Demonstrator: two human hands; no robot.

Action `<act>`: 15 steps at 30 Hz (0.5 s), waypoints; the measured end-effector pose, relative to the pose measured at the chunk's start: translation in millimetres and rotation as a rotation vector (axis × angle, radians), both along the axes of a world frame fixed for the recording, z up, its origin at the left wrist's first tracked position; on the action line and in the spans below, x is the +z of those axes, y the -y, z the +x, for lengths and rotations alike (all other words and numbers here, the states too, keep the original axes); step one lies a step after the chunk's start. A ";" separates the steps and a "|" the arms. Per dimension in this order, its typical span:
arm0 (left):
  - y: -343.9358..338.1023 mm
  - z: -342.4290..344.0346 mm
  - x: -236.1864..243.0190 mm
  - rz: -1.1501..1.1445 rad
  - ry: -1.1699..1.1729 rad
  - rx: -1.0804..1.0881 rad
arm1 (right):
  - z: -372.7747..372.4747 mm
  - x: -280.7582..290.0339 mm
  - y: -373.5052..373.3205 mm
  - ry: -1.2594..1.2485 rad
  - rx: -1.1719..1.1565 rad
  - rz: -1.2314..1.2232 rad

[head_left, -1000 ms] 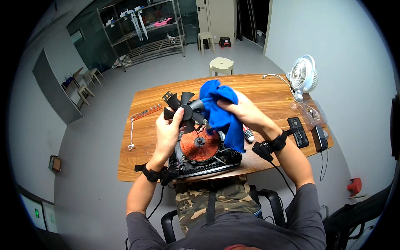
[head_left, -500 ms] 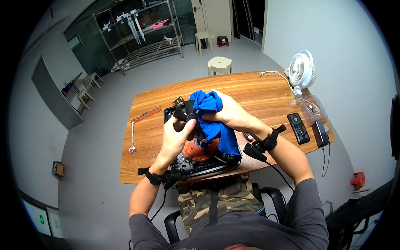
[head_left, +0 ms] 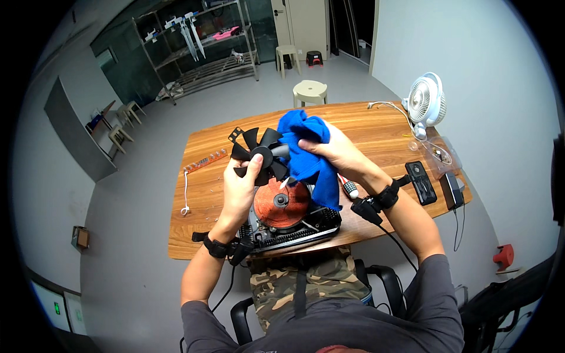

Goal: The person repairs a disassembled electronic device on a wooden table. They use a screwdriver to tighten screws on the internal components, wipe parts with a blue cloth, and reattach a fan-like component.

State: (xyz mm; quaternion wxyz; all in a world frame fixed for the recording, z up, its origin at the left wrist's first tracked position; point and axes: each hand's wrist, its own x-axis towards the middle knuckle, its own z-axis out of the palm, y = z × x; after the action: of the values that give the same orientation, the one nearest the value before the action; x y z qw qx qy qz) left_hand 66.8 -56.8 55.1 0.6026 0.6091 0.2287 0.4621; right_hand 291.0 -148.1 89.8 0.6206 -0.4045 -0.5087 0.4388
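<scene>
My left hand grips a black fan blade wheel by its hub, the thumb pressed on the middle. A bunched blue cloth is in my right hand, its fingers closed round it, with one end hanging down. The cloth touches the right-hand blades of the wheel. Below both hands an opened black appliance base lies near the table's front edge. A round copper-red coil disc with a dark centre shows in it. Part of the base is hidden behind the cloth and my hands.
On the wooden table an orange strip with a white cord lies at left. A screwdriver rests right of the base. Further right are a black tool case, a black box and a white fan.
The fan wheel has turned to face upward more and shows more blades. My right hand and the cloth have shifted right and away, uncovering more of the coil disc and the screwdriver.
</scene>
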 end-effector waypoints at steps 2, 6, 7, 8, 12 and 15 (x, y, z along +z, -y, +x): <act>-6.2 6.6 -15.7 0.044 -0.016 -0.012 | -12.2 4.9 1.0 0.063 0.071 -0.059; 7.1 13.6 -4.9 -0.047 0.039 -0.046 | -18.8 -2.0 -4.5 0.033 0.092 -0.034; 5.6 14.6 -7.8 -0.033 0.031 -0.025 | -14.8 -9.6 -8.0 0.073 0.077 -0.028; 5.6 13.8 -9.1 0.021 -0.006 -0.011 | -12.6 -13.2 -9.8 0.113 0.061 -0.023; -0.6 1.9 -17.8 0.062 -0.043 -0.091 | -8.7 -2.6 1.6 0.128 0.088 -0.040; -2.6 -10.7 -10.9 0.059 -0.050 -0.143 | 13.2 -10.3 1.5 0.003 0.019 -0.046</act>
State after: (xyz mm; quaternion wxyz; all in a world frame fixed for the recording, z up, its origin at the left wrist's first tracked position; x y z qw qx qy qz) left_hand 56.1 -54.2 44.1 0.6100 0.6526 0.1861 0.4091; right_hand 304.2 -149.6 79.5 0.6061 -0.4147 -0.5031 0.4557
